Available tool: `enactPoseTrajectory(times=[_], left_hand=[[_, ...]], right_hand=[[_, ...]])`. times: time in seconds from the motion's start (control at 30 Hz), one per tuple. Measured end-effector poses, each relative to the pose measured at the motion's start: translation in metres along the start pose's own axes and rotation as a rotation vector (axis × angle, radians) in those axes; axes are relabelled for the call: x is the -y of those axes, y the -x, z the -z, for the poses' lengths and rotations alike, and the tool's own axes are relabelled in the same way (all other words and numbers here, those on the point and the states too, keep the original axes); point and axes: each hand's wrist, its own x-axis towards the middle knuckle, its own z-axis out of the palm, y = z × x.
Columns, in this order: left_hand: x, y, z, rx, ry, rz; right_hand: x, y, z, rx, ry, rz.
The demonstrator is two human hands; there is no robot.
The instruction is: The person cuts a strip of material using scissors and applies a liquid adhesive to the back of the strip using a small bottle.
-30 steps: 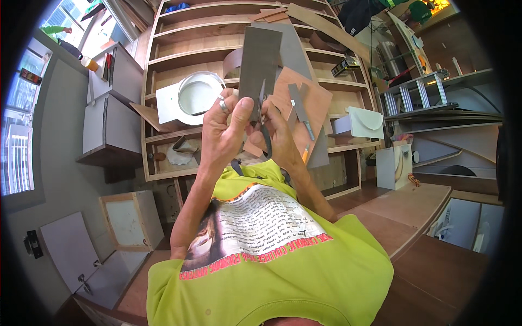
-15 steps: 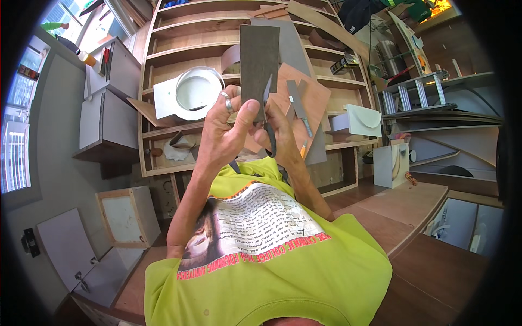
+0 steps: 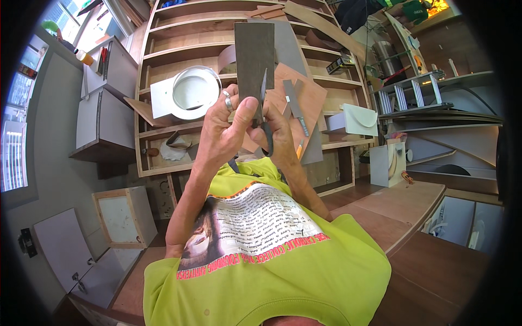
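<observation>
grey-brown strip [image 3: 254,57] pinched in my left grip [image 3: 225,127]; scissors [image 3: 264,87] held in my right grip [image 3: 279,133]. if the strip twists, they could nick my thumb [image 3: 246,110].

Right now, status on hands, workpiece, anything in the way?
Left hand gripping dark strip. Right hand on scissors, one blade showing over strip's lower right. White round piece off left, not blocking blade.
</observation>
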Motion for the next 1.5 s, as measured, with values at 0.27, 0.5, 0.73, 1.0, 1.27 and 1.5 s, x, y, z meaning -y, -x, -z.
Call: enactPoseTrajectory(times=[0.27, 0.5, 0.73, 1.0, 1.27, 1.5], left_hand=[[0.005, 0.003, 0.000, 0.002, -0.008, -0.007], [0.000, 0.009, -0.006, -0.004, 0.115, 0.108], [0.020, 0.008, -0.003, -0.023, -0.133, 0.026], [0.033, 0.011, -0.022, 0.060, -0.267, 0.075], [0.064, 0.010, -0.041, 0.031, 0.011, 0.386], [0.093, -0.002, -0.074, -0.080, -0.113, 0.508]], right_hand=[[-0.001, 0.007, 0.003, -0.013, 0.081, -0.032], [0.010, 0.012, 0.003, 0.036, 0.025, -0.085], [-0.004, 0.017, 0.038, -0.218, -0.226, 0.004], [0.005, 0.004, 0.039, -0.364, -0.355, -0.035], [-0.017, 0.025, 0.098, -0.338, -0.277, -0.145], [-0.202, 0.079, 0.280, -0.436, 0.987, -0.566]])
